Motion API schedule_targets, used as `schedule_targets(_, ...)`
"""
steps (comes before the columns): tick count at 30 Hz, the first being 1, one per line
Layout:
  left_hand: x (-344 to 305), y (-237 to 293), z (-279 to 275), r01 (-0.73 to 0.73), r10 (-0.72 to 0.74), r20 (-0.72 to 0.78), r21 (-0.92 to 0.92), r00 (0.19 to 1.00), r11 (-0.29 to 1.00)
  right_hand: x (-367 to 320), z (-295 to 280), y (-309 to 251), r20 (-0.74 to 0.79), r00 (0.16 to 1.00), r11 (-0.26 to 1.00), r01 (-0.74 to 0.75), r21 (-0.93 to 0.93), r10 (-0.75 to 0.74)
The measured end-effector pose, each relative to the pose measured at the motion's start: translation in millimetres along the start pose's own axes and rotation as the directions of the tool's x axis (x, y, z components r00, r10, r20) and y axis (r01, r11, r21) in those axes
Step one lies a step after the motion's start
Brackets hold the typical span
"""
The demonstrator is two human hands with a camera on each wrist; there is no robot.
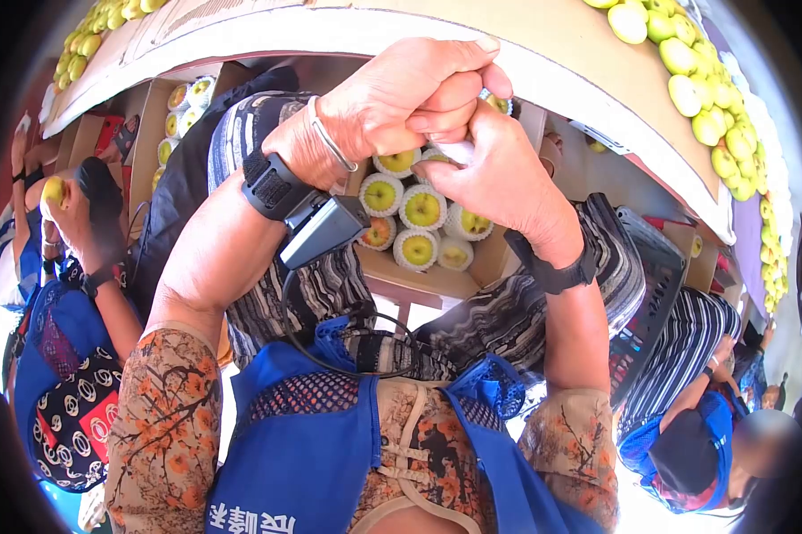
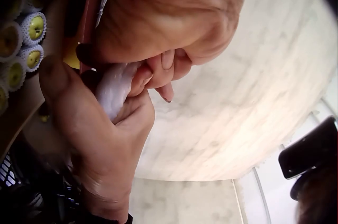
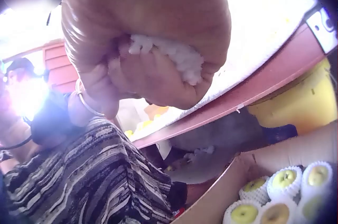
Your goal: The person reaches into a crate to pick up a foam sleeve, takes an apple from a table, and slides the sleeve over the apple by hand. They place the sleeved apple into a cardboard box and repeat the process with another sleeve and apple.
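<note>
Both hands meet above an open cardboard box of apples in white foam nets. My left hand, with a silver bangle at the wrist, has its fingers curled in against the right hand. Pressed up to it, my right hand holds a bunched white foam net. Part of the foam net shows in the curl of the right hand in the right wrist view. My left fingers pinch its other end. Whether anything sits inside the net is hidden by the hands.
Netted apples fill the box below the hands. A cardboard-edged counter curves ahead, with piled green apples at right. People sit close on both sides; the person at left holds an apple. A dark crate stands by my right knee.
</note>
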State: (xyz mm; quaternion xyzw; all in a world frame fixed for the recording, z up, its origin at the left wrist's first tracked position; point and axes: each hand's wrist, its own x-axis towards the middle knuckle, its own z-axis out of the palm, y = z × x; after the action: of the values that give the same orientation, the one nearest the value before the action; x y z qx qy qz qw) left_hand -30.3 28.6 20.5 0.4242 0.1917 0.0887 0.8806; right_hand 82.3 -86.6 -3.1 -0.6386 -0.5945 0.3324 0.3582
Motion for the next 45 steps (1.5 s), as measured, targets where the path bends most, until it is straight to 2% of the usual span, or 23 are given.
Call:
schedule_targets(7,0.4,-5.6,-2.7,0.024,-0.024,0.015,0.008,1.0,1.0,-2.2,-2.2,1.9,0.067,0.998,1.0,-0.002,-0.02,0.004)
schedule_targets(10,-0.2,-8.6,-1.8,0.033,-0.033,0.0,0.016,0.999,0.999,-2.9,-4.3,2.2,0.117,0.993,0.999,0.03,0.035,-0.034)
schedule_targets(12,1.1,-7.5,-3.0,0.053,-0.053,0.02,0.0,0.998,0.999,-2.3,0.5,9.2,0.07,0.983,0.97,0.156,0.184,-0.172)
schedule_targets(13,0.1,-4.7,0.7,0.071,-0.07,-0.023,0.054,0.997,0.996,-2.1,-3.6,7.0,0.114,0.98,0.979,0.149,0.14,-0.165)
schedule_targets(14,1.7,-4.9,-1.2,0.126,-0.126,-0.018,-0.023,0.992,0.992,-4.2,-8.7,6.1,0.139,0.99,0.999,0.036,0.021,-0.039)
schedule_targets(16,2.5,-6.0,-3.0,0.117,-0.117,0.024,-0.017,0.993,0.993,-4.8,-10.7,3.5,0.139,0.986,0.995,0.083,0.061,-0.09)
schedule_targets(18,1.5,-6.0,-2.4,0.118,-0.118,0.029,-0.025,0.993,0.993,-4.5,-6.7,12.8,0.19,0.978,0.995,0.069,0.075,-0.082)
schedule_targets(24,3.4,-8.7,-6.8,0.145,-0.139,0.082,-0.071,0.987,0.987,-7.5,-15.4,-3.3,0.197,0.98,0.999,-0.013,0.043,0.005)
schedule_targets(25,4.2,-7.9,-5.7,0.16,-0.158,0.047,-0.056,0.986,0.985,-7.3,-15.0,-1.1,0.218,0.976,0.998,-0.029,0.048,0.018)
schedule_targets(29,11.2,-6.1,-2.6,0.107,-0.108,-0.007,-0.081,0.994,0.991,-4.3,-4.1,18.0,0.082,0.995,0.995,0.052,0.081,-0.059)
schedule_targets(32,20.9,-8.3,2.8,0.029,-0.044,-0.094,-0.158,0.995,0.987,1.1,-16.9,13.8,0.024,0.999,0.986,0.042,0.163,-0.046)
schedule_targets(33,24.5,-6.0,5.0,0.005,-0.025,-0.11,-0.179,0.994,0.984,5.2,-20.7,10.5,0.034,0.999,0.99,0.012,0.14,-0.017)
schedule_targets(36,30.0,0.5,4.1,-0.052,0.014,-0.152,-0.248,0.988,0.967,-9.1,-56.1,-10.9,-0.068,0.988,0.986,-0.143,-0.087,0.137)
schedule_targets(37,28.8,4.2,0.3,-0.064,0.02,-0.164,-0.266,0.986,0.962,-23.2,-76.6,-16.9,-0.316,0.922,0.96,-0.265,-0.091,0.225)
schedule_targets(38,25.8,5.4,-2.9,-0.073,0.02,-0.18,-0.289,0.983,0.955,-36.9,-99.2,-13.2,-0.685,0.7,0.832,-0.492,-0.257,0.203)
schedule_targets(39,22.2,6.2,-4.9,-0.088,0.034,-0.179,-0.3,0.983,0.95,-50.3,-134.6,6.0,-0.86,0.472,0.882,-0.468,-0.058,0.194)
schedule_targets(40,17.0,6.8,-5.8,-0.082,0.031,-0.18,-0.286,0.983,0.955,-71.5,-181.0,38.1,-0.925,0.306,0.808,-0.473,-0.352,-0.224)
schedule_targets(41,13.4,7.7,-6.0,-0.076,0.029,-0.175,-0.273,0.984,0.959,-93.3,-219.9,50.1,-0.968,0.213,0.793,-0.562,-0.234,-0.135)
schedule_targets(42,13.9,8.6,-6.7,-0.079,0.035,-0.169,-0.262,0.985,0.962,-106.2,-248.1,66.7,-0.991,0.124,0.595,-0.793,-0.128,-0.047)
schedule_targets(44,18.1,7.3,-3.8,-0.052,0.011,-0.166,-0.248,0.986,0.967,-129.6,-282.2,116.5,-0.951,0.18,0.49,-0.871,-0.034,0.253)
schedule_targets(45,19.4,8.8,1.3,-0.038,-0.003,-0.169,-0.239,0.986,0.97,-144.2,-284.1,157.5,-0.951,0.242,0.515,-0.85,-0.111,0.195)
